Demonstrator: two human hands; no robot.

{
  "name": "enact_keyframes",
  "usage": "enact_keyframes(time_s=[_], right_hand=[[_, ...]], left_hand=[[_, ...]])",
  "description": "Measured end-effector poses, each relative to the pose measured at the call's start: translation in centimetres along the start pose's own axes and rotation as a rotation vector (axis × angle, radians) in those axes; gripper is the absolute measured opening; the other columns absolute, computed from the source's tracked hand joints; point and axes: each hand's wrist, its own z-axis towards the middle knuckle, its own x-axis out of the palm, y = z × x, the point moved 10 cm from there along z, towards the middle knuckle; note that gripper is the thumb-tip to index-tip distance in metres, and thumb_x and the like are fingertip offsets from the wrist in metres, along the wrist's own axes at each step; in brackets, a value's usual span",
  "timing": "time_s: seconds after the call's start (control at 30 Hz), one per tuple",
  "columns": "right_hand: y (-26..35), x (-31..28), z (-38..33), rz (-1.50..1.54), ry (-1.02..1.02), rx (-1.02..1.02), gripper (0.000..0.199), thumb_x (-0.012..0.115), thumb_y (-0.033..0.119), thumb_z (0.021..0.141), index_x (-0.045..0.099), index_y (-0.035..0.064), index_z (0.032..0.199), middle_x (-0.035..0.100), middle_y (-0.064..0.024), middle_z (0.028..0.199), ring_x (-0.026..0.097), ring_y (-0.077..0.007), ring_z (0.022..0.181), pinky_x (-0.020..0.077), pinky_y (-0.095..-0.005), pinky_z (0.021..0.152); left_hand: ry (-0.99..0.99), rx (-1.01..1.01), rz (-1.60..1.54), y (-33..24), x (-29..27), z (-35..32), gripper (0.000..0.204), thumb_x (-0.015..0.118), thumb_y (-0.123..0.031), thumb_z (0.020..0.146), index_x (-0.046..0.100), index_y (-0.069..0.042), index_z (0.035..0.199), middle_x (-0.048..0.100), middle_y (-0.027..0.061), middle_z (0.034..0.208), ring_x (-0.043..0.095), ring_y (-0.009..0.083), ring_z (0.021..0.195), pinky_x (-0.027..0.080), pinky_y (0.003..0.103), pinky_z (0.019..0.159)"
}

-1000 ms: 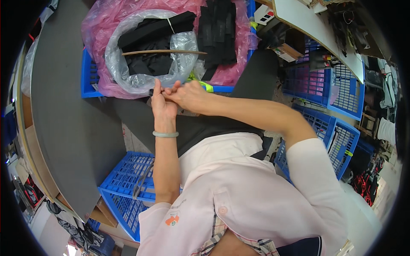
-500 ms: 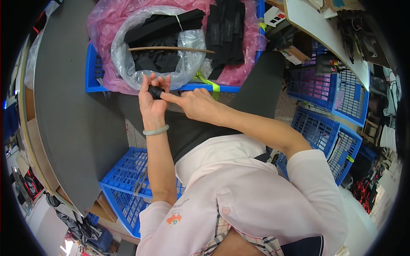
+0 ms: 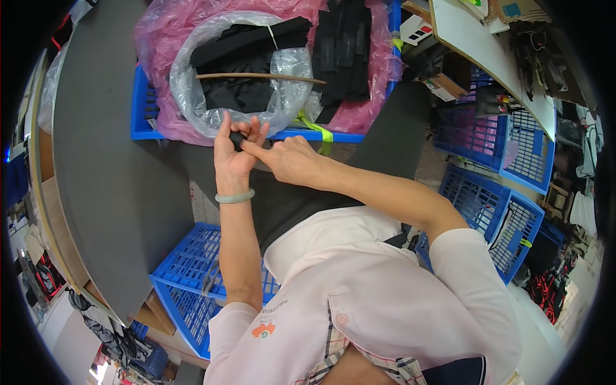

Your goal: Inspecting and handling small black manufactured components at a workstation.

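Note:
A small black piece [image 3: 238,140], which looks like folded or rolled cloth, rests in the palm of my left hand [image 3: 232,159]. That hand is palm up, with its fingers curled partly round the piece. From the right, my right hand [image 3: 292,159] reaches across with its index finger stretched out against the black piece. Its other fingers are folded in. Just beyond both hands, a clear plastic bag [image 3: 181,61] holds black cloth strips [image 3: 237,93]. A thin brown stick [image 3: 263,76] lies across the bag.
A blue crate [image 3: 142,102] lined with pink plastic [image 3: 163,96] surrounds the bag; more black strips [image 3: 343,38] lie at its right. A grey tabletop [image 3: 106,179] extends along my left. Blue crates [image 3: 186,263] stand below it, with others [image 3: 468,141] at the right.
My left hand has shifted slightly to the right, its fingers curling more. Less of the black piece shows now. The right index finger stays against it.

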Motion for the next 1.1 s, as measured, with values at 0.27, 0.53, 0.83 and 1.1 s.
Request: enact_keyframes(time_s=[0.27,0.53,0.83,1.1], right_hand=[[-2.4,1.8,3.1,-0.185,-0.094,-0.128,0.011,0.056,0.015,0.073,0.063,0.0098,0.067,0.065,-0.0106,0.067,0.066,-0.0276,0.062,0.0472,-0.0398,0.047],[-3.0,2.1,2.9,0.075,0.053,0.007,0.057,0.054,0.012,0.08,0.037,0.0159,0.134,0.059,-0.0175,0.057,0.061,-0.0356,0.051,0.047,-0.0443,0.046],[-6.7,5.4,9.8,0.06,0.187,0.073,0.015,0.06,0.01,0.071,0.061,0.0034,0.085,0.064,-0.0168,0.075,0.064,-0.0342,0.068,0.0495,-0.0434,0.057],[-20.1,-1.2,6.9,-0.303,-0.348,0.184,0.028,0.07,0.012,0.069,0.059,0.0061,0.094,0.058,-0.0091,0.085,0.057,-0.0279,0.086,0.046,-0.0409,0.067]], left_hand=[[0.084,0.095,0.035,1.7,-1.0,2.8,0.032,0.059,-0.026,0.089,0.044,-0.009,0.066,0.051,0.0097,0.061,0.059,0.0394,0.088,0.046,0.044,0.089],[0.006,0.02,0.07,-2.0,-0.3,4.2,0.043,0.055,-0.039,0.09,0.044,-0.011,0.059,0.057,0.0101,0.062,0.063,0.0339,0.091,0.047,0.046,0.088],[0.034,-0.014,0.075,-2.0,-0.2,8.4,0.034,0.059,-0.028,0.089,0.045,-0.01,0.063,0.056,0.0105,0.061,0.061,0.0351,0.092,0.042,0.043,0.091],[-0.135,0.099,-0.232,-8.9,0.1,9.9,0.032,0.065,-0.028,0.084,0.048,-0.012,0.062,0.065,0.0069,0.08,0.06,0.0241,0.097,0.033,0.046,0.099]])
